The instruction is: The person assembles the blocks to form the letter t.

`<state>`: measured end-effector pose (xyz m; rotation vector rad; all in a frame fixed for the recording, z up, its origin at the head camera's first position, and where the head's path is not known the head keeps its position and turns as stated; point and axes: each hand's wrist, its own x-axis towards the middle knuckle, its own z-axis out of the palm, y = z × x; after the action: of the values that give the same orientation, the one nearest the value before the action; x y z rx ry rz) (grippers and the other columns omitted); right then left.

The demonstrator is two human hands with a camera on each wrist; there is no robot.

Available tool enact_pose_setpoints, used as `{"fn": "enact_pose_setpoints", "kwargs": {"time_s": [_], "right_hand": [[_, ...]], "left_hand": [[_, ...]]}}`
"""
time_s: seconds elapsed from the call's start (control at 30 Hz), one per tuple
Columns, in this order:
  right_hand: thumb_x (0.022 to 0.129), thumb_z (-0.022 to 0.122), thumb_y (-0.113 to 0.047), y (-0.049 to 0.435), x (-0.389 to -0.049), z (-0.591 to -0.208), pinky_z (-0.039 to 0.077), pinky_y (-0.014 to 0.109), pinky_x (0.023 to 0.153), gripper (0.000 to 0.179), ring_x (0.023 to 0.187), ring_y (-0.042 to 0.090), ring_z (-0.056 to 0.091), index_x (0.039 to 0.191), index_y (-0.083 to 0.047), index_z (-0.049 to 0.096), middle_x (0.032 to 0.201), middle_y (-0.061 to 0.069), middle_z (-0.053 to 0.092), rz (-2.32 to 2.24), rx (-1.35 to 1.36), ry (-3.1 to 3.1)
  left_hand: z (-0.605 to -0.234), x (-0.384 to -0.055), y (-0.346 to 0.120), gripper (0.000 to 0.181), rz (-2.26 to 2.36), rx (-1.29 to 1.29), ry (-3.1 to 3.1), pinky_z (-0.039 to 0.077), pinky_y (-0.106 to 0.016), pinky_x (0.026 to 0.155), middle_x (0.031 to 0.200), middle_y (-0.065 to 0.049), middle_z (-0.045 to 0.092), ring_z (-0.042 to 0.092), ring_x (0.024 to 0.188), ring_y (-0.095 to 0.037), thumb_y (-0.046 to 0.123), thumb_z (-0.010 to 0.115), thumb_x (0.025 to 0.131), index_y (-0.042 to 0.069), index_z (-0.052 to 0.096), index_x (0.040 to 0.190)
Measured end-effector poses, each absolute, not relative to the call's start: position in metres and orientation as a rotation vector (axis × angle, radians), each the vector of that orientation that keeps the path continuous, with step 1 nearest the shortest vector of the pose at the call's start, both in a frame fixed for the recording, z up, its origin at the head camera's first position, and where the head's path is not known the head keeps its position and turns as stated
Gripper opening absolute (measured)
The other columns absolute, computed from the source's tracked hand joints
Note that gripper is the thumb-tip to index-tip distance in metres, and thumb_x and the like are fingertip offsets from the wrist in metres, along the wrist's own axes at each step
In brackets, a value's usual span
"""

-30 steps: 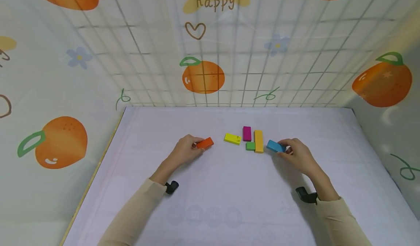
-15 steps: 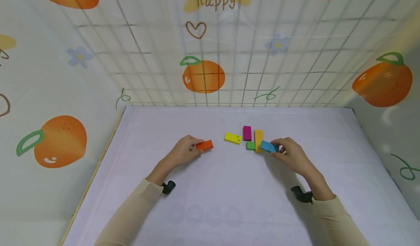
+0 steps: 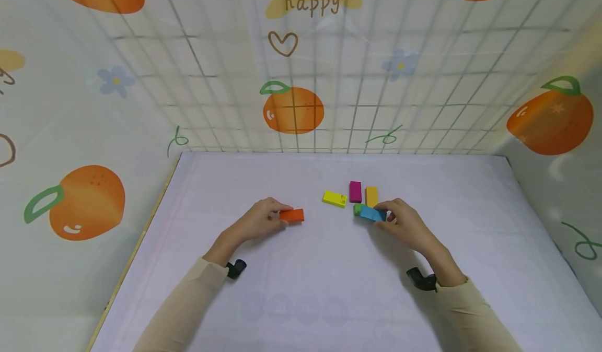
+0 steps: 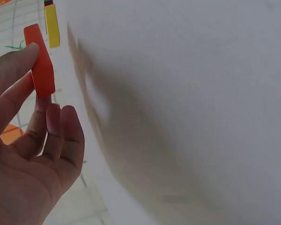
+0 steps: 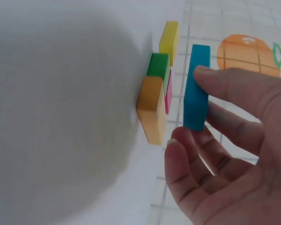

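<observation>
My left hand (image 3: 261, 219) pinches an orange-red block (image 3: 292, 215) by its left end, between thumb and fingers; in the left wrist view the block (image 4: 40, 63) is seen edge-on. On the right, my right hand (image 3: 404, 224) pinches a blue block (image 3: 371, 213). The right wrist view shows this blue block (image 5: 196, 89) raised off the table, above the others. From the head it covers part of a green block (image 3: 357, 209) and the near end of a yellow-orange block (image 3: 371, 196). A magenta block (image 3: 355, 191) and a yellow block (image 3: 334, 199) lie just beyond and left.
The blocks lie on a white table (image 3: 301, 268) toward its far side. A patterned curtain (image 3: 211, 80) with oranges and grid lines stands behind the table and along its sides. Each wrist wears a black device (image 3: 421, 280).
My right hand has carried the blue block leftward, from beside the yellow-orange block to over it and the green one. The left hand has come slightly nearer and turned the orange-red block level.
</observation>
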<state>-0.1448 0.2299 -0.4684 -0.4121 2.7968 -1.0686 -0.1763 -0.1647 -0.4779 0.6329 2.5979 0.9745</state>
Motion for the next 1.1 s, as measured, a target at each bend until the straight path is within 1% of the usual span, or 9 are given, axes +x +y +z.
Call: {"fn": "enact_pose_setpoints", "kwargs": {"time_s": [0.2,0.33,0.47,0.6,0.77,0.93,1.1], "right_hand": [[0.089,0.076,-0.01,0.219,-0.146,-0.471,0.05,0.031,0.07,0.037,0.087,0.023,0.055,0.123,-0.001,0.066,0.106,0.012,0.059,-1.06,-0.443,2.779],[0.088,0.077,-0.008,0.213,-0.147,-0.473,0.049,0.033,0.071,0.038,0.087,0.023,0.055,0.123,0.0,0.066,0.105,0.012,0.059,-1.064,-0.486,2.781],[0.088,0.077,-0.007,0.207,-0.147,-0.473,0.05,0.035,0.075,0.038,0.088,0.024,0.055,0.123,0.0,0.066,0.108,0.013,0.059,-1.077,-0.506,2.771],[0.088,0.077,-0.007,0.202,-0.146,-0.473,0.052,0.037,0.078,0.037,0.09,0.026,0.056,0.123,0.0,0.067,0.11,0.013,0.059,-1.083,-0.517,2.758],[0.087,0.077,-0.006,0.198,-0.147,-0.474,0.052,0.038,0.078,0.037,0.089,0.026,0.056,0.122,0.0,0.067,0.107,0.012,0.058,-1.086,-0.542,2.757],[0.087,0.077,-0.007,0.194,-0.148,-0.475,0.05,0.035,0.078,0.037,0.09,0.024,0.054,0.122,-0.001,0.067,0.107,0.011,0.059,-1.064,-0.543,2.752],[0.088,0.077,-0.009,0.19,-0.147,-0.473,0.048,0.034,0.075,0.037,0.088,0.022,0.052,0.123,-0.003,0.067,0.107,0.01,0.058,-1.064,-0.556,2.74]], "left_hand": [[-0.48,-0.176,-0.172,0.041,0.978,0.643,2.565,0.046,-0.041,0.09,0.122,-0.003,0.06,0.054,0.106,-0.02,0.017,0.074,0.092,0.019,0.067,0.132],[-0.48,-0.176,-0.175,0.043,0.996,0.646,2.54,0.046,-0.042,0.094,0.123,-0.003,0.059,0.054,0.111,-0.022,0.016,0.074,0.092,0.018,0.066,0.134],[-0.48,-0.177,-0.177,0.043,0.996,0.66,2.53,0.045,-0.043,0.095,0.124,-0.004,0.058,0.054,0.112,-0.023,0.016,0.073,0.093,0.016,0.065,0.135],[-0.482,-0.178,-0.178,0.042,0.985,0.676,2.534,0.045,-0.04,0.093,0.125,-0.005,0.058,0.053,0.109,-0.021,0.016,0.072,0.093,0.015,0.065,0.134],[-0.484,-0.179,-0.18,0.04,0.971,0.698,2.534,0.045,-0.038,0.087,0.121,-0.003,0.059,0.052,0.1,-0.021,0.014,0.073,0.093,0.014,0.066,0.132],[-0.488,-0.179,-0.18,0.039,0.95,0.701,2.529,0.044,-0.037,0.087,0.12,-0.001,0.059,0.052,0.1,-0.022,0.016,0.072,0.094,0.016,0.066,0.133],[-0.49,-0.18,-0.18,0.039,0.933,0.713,2.531,0.044,-0.037,0.085,0.118,-0.001,0.058,0.052,0.098,-0.021,0.018,0.072,0.094,0.016,0.066,0.133]]}}
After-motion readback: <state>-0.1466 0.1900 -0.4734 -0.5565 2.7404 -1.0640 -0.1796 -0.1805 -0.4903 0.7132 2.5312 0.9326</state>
